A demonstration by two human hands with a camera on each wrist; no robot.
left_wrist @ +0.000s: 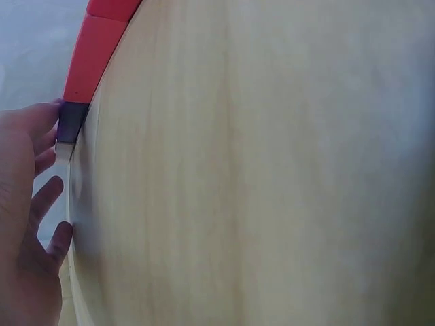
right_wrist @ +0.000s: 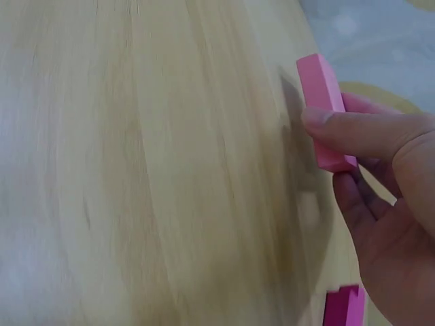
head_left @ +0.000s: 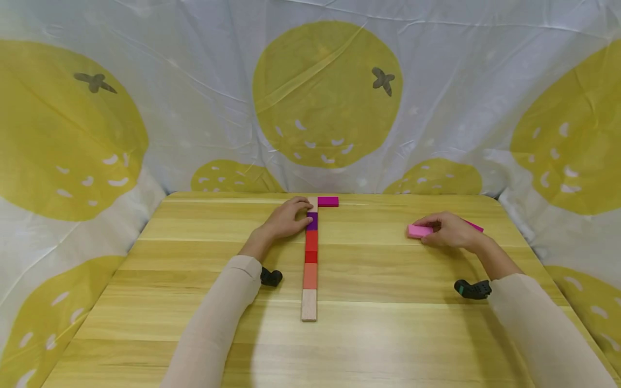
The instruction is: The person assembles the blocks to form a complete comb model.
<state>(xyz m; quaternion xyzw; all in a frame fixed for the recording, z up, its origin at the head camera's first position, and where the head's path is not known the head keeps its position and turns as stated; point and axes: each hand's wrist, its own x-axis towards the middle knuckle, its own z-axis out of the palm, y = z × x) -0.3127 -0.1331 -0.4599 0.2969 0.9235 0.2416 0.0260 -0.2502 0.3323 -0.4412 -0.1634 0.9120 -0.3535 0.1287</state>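
Note:
My left hand (head_left: 287,218) rests at the far end of a straight column of blocks. Its thumb touches the purple block (head_left: 313,221) and its fingertips are at the pale wood block (head_left: 314,202) beyond; in the left wrist view the outer fingers are spread apart. Crosswise beside that pale block lies a magenta block (head_left: 328,201). Over at the right, my right hand (head_left: 451,231) pinches a pink block (right_wrist: 322,88) between thumb and fingers, close over the table. Another magenta block (right_wrist: 344,309) lies just behind this hand, partly hidden by it in the head view.
Nearer along the column come red blocks (head_left: 311,241), a salmon block (head_left: 310,276) and a light wood block (head_left: 309,305). The wooden table (head_left: 378,339) meets a lemon-patterned cloth (head_left: 436,108) at its back edge. Black wrist devices (head_left: 473,289) sit at both sleeves.

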